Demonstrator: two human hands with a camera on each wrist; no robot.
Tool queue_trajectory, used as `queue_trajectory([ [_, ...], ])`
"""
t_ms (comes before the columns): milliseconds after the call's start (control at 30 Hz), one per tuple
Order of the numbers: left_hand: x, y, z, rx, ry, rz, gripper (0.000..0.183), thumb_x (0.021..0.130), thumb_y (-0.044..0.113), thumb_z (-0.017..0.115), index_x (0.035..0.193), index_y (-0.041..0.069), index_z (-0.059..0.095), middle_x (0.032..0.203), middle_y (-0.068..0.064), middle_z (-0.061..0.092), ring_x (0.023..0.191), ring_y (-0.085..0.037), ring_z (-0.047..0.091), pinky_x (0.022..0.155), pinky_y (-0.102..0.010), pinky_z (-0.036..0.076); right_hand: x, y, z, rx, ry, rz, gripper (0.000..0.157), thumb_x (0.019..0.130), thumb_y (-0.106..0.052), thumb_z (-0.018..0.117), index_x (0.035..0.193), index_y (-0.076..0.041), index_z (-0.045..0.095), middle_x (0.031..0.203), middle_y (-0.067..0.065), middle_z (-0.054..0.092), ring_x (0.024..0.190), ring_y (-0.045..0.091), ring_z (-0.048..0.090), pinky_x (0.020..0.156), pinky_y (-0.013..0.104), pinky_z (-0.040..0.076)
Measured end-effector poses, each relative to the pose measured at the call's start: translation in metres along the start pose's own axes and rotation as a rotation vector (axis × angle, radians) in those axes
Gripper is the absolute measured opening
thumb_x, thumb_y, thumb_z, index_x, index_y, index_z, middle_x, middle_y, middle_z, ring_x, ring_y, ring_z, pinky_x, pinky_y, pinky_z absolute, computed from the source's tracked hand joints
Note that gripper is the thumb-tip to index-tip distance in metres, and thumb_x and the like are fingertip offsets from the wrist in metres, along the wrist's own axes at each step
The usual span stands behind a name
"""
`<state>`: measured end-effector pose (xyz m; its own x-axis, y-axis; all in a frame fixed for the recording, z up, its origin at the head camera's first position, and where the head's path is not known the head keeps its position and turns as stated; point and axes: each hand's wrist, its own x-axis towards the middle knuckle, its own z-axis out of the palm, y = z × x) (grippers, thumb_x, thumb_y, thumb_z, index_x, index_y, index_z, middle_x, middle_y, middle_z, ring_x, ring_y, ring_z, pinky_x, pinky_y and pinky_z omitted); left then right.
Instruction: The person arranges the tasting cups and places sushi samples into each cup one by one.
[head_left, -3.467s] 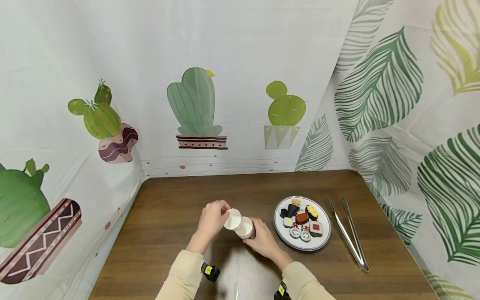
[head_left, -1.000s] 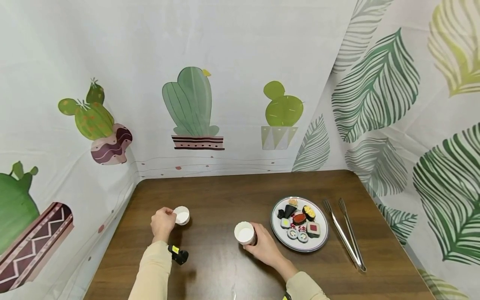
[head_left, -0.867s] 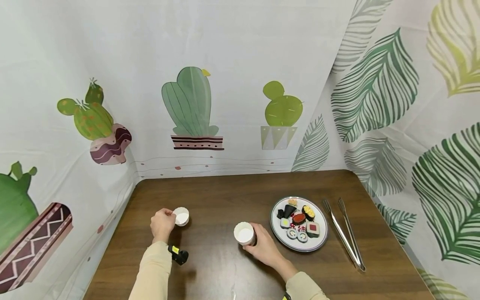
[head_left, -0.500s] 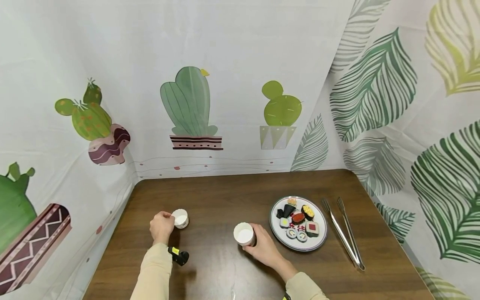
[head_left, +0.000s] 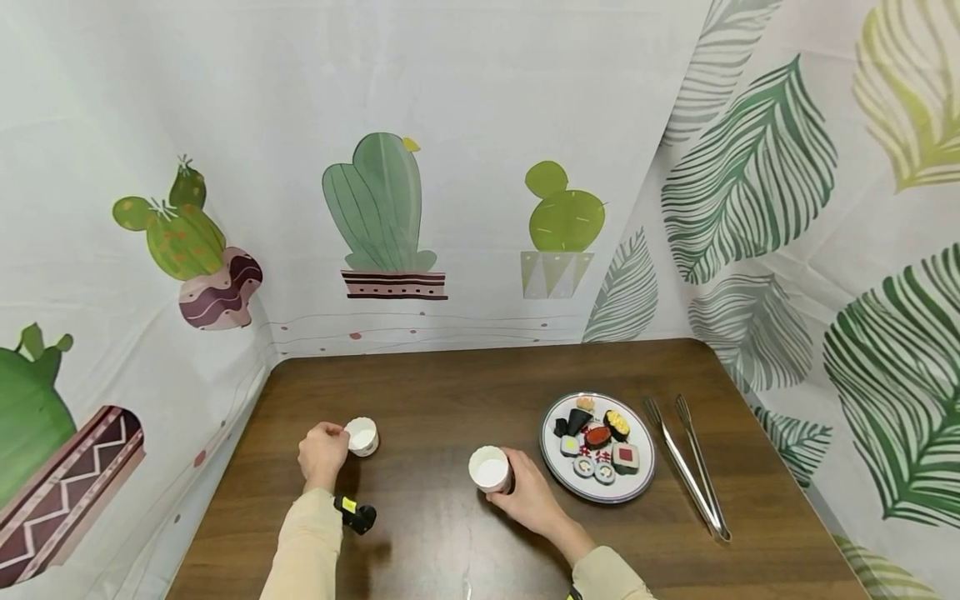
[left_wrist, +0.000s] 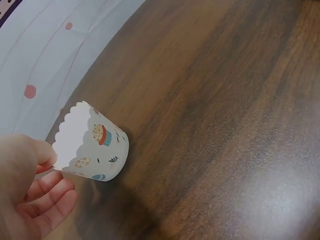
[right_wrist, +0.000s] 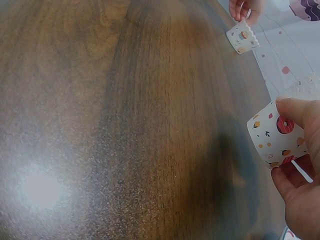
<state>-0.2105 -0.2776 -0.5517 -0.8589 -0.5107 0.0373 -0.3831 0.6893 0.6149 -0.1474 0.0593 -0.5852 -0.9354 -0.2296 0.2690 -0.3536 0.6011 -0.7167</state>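
The left hand pinches the scalloped rim of a white cupcake-printed paper baking cup at the left of the desk, well apart from the second cup it was beside earlier. Mid-desk, the right hand grips that doughnut-printed one.

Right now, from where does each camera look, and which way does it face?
Head: worn on the head, facing forward and down at the table; left hand, right hand and sleeves show.
Left wrist: on that wrist, facing the left cup; left hand shows.
Right wrist: on that wrist, facing the right cup; both hands show.
Both wrist views share the left cup, left hand and table.
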Motion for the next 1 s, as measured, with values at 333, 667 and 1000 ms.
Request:
queue_trajectory([
  [333, 0.001, 0.009, -0.007, -0.016, -0.009, 0.051, 0.019, 0.082, 0.02, 0.055, 0.09, 0.006, 0.066, 0.084, -0.01, 0.066, 0.084, -0.032, 0.059, 0.069, -0.045, 0.042, 0.0, 0.0, -0.001, 0.009, -0.004, 0.011, 0.065, 0.061, -0.015, 0.082, 0.118, -0.003, 0.052, 0.107, 0.008, 0.058, 0.102, 0.024, 0.056, 0.088, 0.043, 0.044],
  [667, 0.0, 0.025, -0.012, -0.032, -0.039, 0.102, 0.017, 0.082, 0.022, 0.06, 0.093, 0.01, 0.066, 0.087, -0.006, 0.068, 0.086, -0.03, 0.061, 0.07, -0.045, 0.043, 0.004, -0.002, -0.001, -0.005, 0.02, -0.015, 0.065, 0.06, -0.014, 0.082, 0.117, -0.002, 0.052, 0.106, 0.009, 0.059, 0.101, 0.025, 0.056, 0.087, 0.043, 0.045],
  [1000, -0.011, 0.047, -0.011, -0.043, -0.121, 0.235, 0.027, 0.082, 0.026, 0.064, 0.102, 0.008, 0.065, 0.102, -0.012, 0.067, 0.092, -0.033, 0.061, 0.078, -0.048, 0.044, 0.008, -0.005, -0.004, -0.019, -0.009, -0.009, 0.065, 0.062, -0.014, 0.082, 0.118, -0.001, 0.051, 0.108, 0.01, 0.058, 0.102, 0.026, 0.055, 0.089, 0.044, 0.044],
])
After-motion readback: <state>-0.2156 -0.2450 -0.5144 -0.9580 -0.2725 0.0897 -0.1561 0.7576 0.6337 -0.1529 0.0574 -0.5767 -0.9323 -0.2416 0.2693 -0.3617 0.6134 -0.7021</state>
